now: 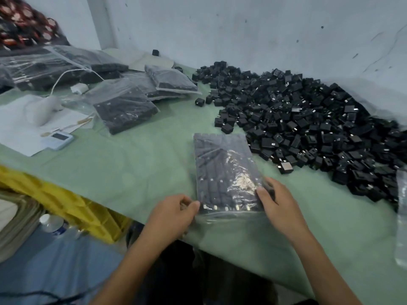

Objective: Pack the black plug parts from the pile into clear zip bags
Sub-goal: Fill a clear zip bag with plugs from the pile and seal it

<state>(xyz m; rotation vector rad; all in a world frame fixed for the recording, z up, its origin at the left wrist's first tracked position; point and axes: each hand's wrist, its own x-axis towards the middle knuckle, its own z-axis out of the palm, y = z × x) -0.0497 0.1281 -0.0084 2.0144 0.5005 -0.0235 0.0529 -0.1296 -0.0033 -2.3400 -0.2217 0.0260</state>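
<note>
My left hand (174,213) and right hand (279,203) pinch the zip bag (222,164) at its near corners; I'd keep rows flat, then press the zip across.

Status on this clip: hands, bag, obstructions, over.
Left hand pinches near-left corner of filled zip bag; right hand grips its near-right edge. Bag flat on green cloth. Plug pile just right, not blocking.
</note>
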